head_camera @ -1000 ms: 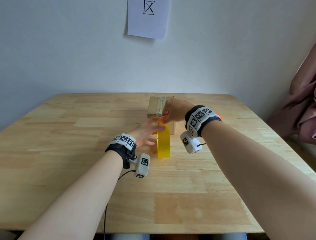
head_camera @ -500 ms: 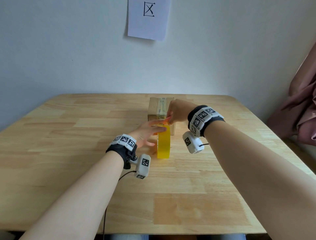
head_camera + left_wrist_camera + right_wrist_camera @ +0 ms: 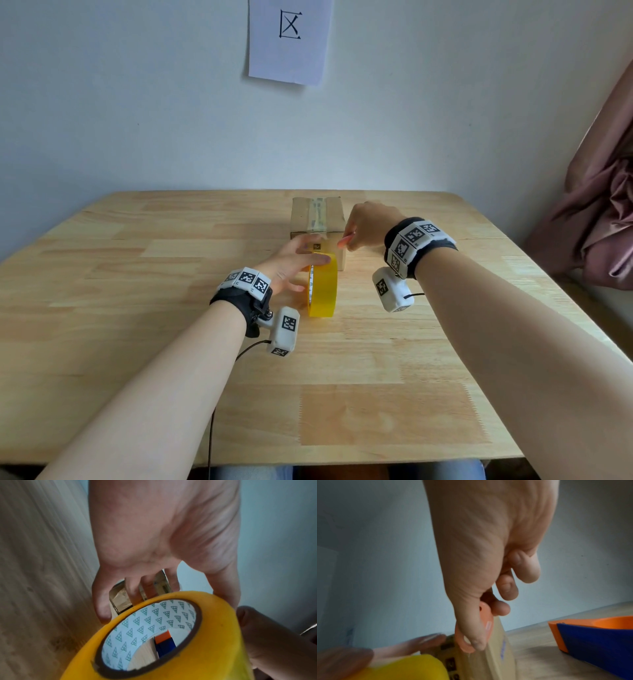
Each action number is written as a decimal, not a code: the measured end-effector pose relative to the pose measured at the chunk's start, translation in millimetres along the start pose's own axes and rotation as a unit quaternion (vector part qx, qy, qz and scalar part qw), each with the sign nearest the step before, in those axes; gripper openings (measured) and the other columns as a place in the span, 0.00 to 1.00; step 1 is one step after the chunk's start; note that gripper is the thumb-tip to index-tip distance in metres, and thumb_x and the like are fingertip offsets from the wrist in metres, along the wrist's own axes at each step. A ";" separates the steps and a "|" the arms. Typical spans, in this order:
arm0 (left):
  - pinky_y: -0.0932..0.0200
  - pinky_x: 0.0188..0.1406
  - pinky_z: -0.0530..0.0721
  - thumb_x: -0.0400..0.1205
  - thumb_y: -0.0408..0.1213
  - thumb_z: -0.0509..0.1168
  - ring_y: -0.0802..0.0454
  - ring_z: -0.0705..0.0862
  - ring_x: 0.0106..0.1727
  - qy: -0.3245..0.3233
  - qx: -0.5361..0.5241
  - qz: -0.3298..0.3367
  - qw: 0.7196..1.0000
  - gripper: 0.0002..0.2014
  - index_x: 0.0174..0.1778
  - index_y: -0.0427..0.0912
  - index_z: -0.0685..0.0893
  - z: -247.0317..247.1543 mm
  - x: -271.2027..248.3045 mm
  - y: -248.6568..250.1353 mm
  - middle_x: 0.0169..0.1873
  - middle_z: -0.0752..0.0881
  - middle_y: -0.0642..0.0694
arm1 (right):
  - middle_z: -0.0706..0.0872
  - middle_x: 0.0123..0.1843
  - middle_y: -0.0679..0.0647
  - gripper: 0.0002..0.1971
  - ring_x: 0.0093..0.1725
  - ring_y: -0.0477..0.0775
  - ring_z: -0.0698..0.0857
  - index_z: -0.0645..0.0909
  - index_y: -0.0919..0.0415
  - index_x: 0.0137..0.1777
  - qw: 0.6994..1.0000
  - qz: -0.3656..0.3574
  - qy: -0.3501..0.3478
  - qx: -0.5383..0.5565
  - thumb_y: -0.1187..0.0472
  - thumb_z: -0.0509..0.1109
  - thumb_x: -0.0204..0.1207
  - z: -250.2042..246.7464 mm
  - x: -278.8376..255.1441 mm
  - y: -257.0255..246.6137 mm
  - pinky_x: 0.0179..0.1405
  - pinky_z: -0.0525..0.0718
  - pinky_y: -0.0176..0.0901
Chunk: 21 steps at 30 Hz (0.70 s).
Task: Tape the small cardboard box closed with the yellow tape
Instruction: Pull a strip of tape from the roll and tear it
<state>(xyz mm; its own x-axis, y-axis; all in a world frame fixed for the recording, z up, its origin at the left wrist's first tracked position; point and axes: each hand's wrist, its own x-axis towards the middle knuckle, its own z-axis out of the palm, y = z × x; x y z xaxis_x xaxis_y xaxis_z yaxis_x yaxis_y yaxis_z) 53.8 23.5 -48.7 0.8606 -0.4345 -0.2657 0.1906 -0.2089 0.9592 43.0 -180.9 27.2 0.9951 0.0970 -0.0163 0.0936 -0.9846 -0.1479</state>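
The small cardboard box (image 3: 301, 217) sits mid-table toward the far edge, with a pale strip of tape (image 3: 317, 215) along its top. The yellow tape roll (image 3: 323, 289) stands on edge just in front of it. My left hand (image 3: 294, 262) rests on the roll's top with straight fingers reaching toward the box; in the left wrist view those fingers (image 3: 132, 588) stretch past the roll (image 3: 214, 628). My right hand (image 3: 366, 226) is at the box's near right corner and pinches a small pink cutter (image 3: 346, 240), also seen as the cutter (image 3: 481, 628).
The wooden table (image 3: 137, 308) has bare room left, right and in front. An orange and blue tape dispenser (image 3: 590, 635) lies on the table to the right of the box. A paper sheet (image 3: 289, 41) hangs on the wall; pink fabric (image 3: 599, 222) hangs at the right.
My right hand has drawn rightward with the cutter, from over the roll and box top to the box's right front corner. The left hand has stayed on the roll.
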 end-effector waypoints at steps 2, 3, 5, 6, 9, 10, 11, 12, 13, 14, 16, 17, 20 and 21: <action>0.34 0.61 0.83 0.70 0.44 0.84 0.42 0.79 0.73 0.003 0.003 0.003 1.000 0.36 0.73 0.67 0.79 -2.6 1.0 -0.9 0.72 0.79 0.51 | 0.91 0.42 0.43 0.11 0.45 0.47 0.88 0.95 0.49 0.54 1.000 0.019 0.006 0.004 0.49 0.82 0.74 4.4 -1.4 9.1 0.42 0.84 0.44; 0.32 0.64 0.82 0.71 0.44 0.84 0.44 0.80 0.72 0.000 0.007 0.004 1.000 0.33 0.70 0.67 0.81 -3.5 1.1 -1.3 0.71 0.80 0.52 | 0.92 0.42 0.43 0.11 0.44 0.47 0.88 0.95 0.49 0.54 1.000 0.028 0.003 0.014 0.49 0.81 0.74 6.9 -2.5 13.4 0.43 0.85 0.44; 0.29 0.68 0.81 0.74 0.43 0.81 0.47 0.80 0.70 -0.004 0.016 0.001 1.000 0.26 0.66 0.65 0.84 -3.7 -0.1 -1.7 0.67 0.82 0.53 | 0.93 0.41 0.46 0.11 0.42 0.49 0.90 0.95 0.53 0.54 0.998 0.043 -0.017 0.052 0.50 0.81 0.75 12.9 -4.1 20.4 0.45 0.90 0.46; 0.28 0.68 0.81 0.75 0.42 0.80 0.47 0.80 0.70 -0.003 0.019 0.000 1.000 0.24 0.65 0.64 0.84 -3.3 -0.6 -1.9 0.67 0.84 0.52 | 0.93 0.39 0.48 0.12 0.39 0.48 0.90 0.94 0.55 0.54 0.996 0.048 -0.038 0.066 0.50 0.80 0.76 16.4 -5.1 23.3 0.43 0.90 0.45; 0.29 0.69 0.81 0.76 0.42 0.80 0.46 0.81 0.70 0.003 0.020 -0.002 1.000 0.22 0.65 0.62 0.84 -0.6 -3.6 -1.5 0.66 0.86 0.50 | 0.92 0.34 0.46 0.15 0.28 0.38 0.85 0.90 0.58 0.60 0.988 0.059 -0.125 0.067 0.49 0.75 0.82 32.0 -9.2 30.1 0.34 0.81 0.37; 0.29 0.69 0.81 0.76 0.42 0.80 0.46 0.80 0.70 0.006 0.016 -0.003 1.000 0.22 0.65 0.60 0.85 -0.1 -4.8 -1.6 0.66 0.86 0.50 | 0.92 0.35 0.46 0.15 0.28 0.37 0.85 0.90 0.59 0.60 0.984 0.068 -0.146 0.076 0.49 0.74 0.82 39.0 -10.7 33.8 0.35 0.81 0.36; 0.29 0.70 0.81 0.76 0.43 0.80 0.46 0.80 0.70 0.011 0.012 -0.004 1.000 0.22 0.65 0.59 0.85 0.0 -5.5 -2.1 0.66 0.86 0.49 | 0.94 0.37 0.47 0.15 0.29 0.39 0.86 0.90 0.60 0.60 0.980 0.079 -0.161 0.088 0.49 0.74 0.83 46.3 -12.2 37.9 0.36 0.82 0.37; 0.29 0.69 0.82 0.75 0.44 0.81 0.46 0.81 0.71 0.015 0.009 -0.005 1.000 0.23 0.65 0.57 0.85 0.1 -5.4 -3.3 0.66 0.86 0.48 | 0.95 0.40 0.48 0.15 0.31 0.41 0.86 0.90 0.60 0.58 0.976 0.090 -0.173 0.100 0.48 0.74 0.83 53.1 -13.9 41.8 0.37 0.82 0.39; 0.29 0.69 0.82 0.72 0.46 0.82 0.46 0.81 0.72 0.019 0.006 -0.006 1.000 0.25 0.65 0.56 0.86 -0.1 -5.3 -4.5 0.67 0.86 0.48 | 0.96 0.43 0.49 0.15 0.32 0.43 0.87 0.90 0.59 0.56 0.972 0.101 -0.184 0.111 0.48 0.74 0.83 58.5 -16.9 44.8 0.36 0.82 0.39; 0.29 0.68 0.83 0.68 0.48 0.84 0.46 0.81 0.72 0.020 0.003 -0.007 1.000 0.28 0.65 0.56 0.86 -0.2 -5.1 -5.7 0.67 0.87 0.47 | 0.97 0.46 0.50 0.14 0.32 0.43 0.87 0.90 0.59 0.56 0.969 0.109 -0.192 0.112 0.48 0.74 0.83 63.3 -20.5 46.2 0.35 0.81 0.39; 0.28 0.68 0.83 0.61 0.52 0.85 0.46 0.82 0.72 0.022 -0.004 -0.009 1.000 0.33 0.63 0.57 0.87 -0.7 -5.0 -7.7 0.67 0.88 0.47 | 0.96 0.52 0.52 0.16 0.31 0.43 0.85 0.90 0.60 0.58 0.969 0.119 -0.203 0.081 0.48 0.75 0.82 70.3 -25.9 46.9 0.31 0.80 0.37; 0.28 0.67 0.83 0.58 0.53 0.85 0.46 0.82 0.73 0.023 -0.007 -0.010 1.000 0.34 0.63 0.57 0.87 -1.3 -4.9 -8.3 0.67 0.88 0.46 | 0.96 0.53 0.53 0.17 0.31 0.44 0.85 0.91 0.61 0.58 0.969 0.125 -0.202 0.066 0.47 0.75 0.81 73.0 -26.1 47.3 0.30 0.80 0.36; 0.32 0.66 0.85 0.57 0.55 0.85 0.46 0.81 0.73 0.026 -0.014 -0.015 0.999 0.36 0.64 0.58 0.86 -2.8 -4.4 -9.6 0.68 0.87 0.46 | 0.96 0.52 0.54 0.24 0.39 0.50 0.89 0.90 0.59 0.46 0.966 0.159 -0.201 0.037 0.36 0.77 0.74 73.9 -23.1 47.5 0.43 0.85 0.42; 0.35 0.64 0.86 0.60 0.54 0.85 0.46 0.81 0.73 0.027 -0.013 -0.017 0.999 0.35 0.65 0.57 0.85 -2.2 -5.1 -9.1 0.67 0.87 0.46 | 0.96 0.50 0.54 0.28 0.43 0.52 0.91 0.89 0.60 0.43 0.964 0.174 -0.198 0.025 0.32 0.76 0.71 70.9 -21.8 46.9 0.48 0.87 0.44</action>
<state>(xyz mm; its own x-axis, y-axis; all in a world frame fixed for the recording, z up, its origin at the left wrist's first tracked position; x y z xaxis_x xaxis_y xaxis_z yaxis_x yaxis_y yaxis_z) 48.7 29.5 -55.9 0.8772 -0.3802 -0.2932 0.2317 -0.1996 0.9521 23.6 -218.9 -49.5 0.8761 -0.1794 -0.4475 -0.2547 -0.9603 -0.1135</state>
